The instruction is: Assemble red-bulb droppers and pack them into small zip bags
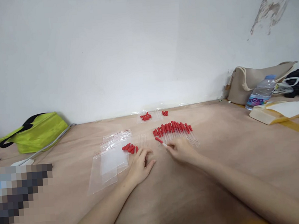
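The right hand [181, 150], thumb and fingertips pinched together, has hold of one slim dropper with a red rubber bulb and a pale, narrow stem [162, 143]. The dropper slants with its bulb pointing away from the person, just beside the near left end of a fan of assembled clear droppers with red bulbs [174, 126]. These lie close together and overlap; there are more than a dozen, though the exact count cannot be told.

The one left hand [141, 165] is loosely curled, thumb apart from the fingers, with nothing visible in its grasp. Just beside its fingertips lie about five loose red rubber bulbs [128, 147], partly overlapping, and beyond them a few thin, clear tubes [142, 139], too faint to count.

Left of that hand, at least three flat, transparent zip bags [102, 173] overlap. Two small red clusters [146, 117] lie near the wall, their pieces too crowded to count.

Farther out sit one lime-green fabric bag [42, 131] at left, and one clear water bottle with a blue cap [260, 92] and one beige bag [239, 85] at right.
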Demonstrator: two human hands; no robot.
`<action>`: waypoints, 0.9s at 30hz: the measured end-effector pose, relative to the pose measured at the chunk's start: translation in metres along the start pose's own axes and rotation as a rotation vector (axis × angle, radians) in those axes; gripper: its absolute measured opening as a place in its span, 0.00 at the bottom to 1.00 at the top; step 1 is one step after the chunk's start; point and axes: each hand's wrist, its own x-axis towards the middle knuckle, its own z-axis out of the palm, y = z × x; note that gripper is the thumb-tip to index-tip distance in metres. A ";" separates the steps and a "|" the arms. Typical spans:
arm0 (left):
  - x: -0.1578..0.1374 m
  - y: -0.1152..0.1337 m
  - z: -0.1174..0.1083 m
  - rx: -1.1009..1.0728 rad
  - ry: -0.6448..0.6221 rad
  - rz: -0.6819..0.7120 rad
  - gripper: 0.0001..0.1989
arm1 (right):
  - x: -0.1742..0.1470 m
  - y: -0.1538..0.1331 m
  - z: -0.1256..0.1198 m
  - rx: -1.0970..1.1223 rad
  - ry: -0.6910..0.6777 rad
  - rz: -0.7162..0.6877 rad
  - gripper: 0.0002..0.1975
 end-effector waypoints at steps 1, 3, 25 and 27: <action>0.000 0.000 0.000 -0.003 -0.025 0.013 0.09 | 0.009 0.001 -0.001 0.024 -0.012 0.094 0.13; 0.000 0.001 0.001 -0.009 -0.058 0.033 0.05 | 0.028 0.000 0.000 0.005 0.015 0.253 0.13; 0.002 0.002 0.000 -0.001 -0.089 0.032 0.03 | 0.056 -0.012 0.028 -0.193 -0.014 0.299 0.18; 0.002 0.003 0.001 0.013 -0.089 0.043 0.02 | 0.056 -0.022 0.032 -0.139 -0.040 0.230 0.15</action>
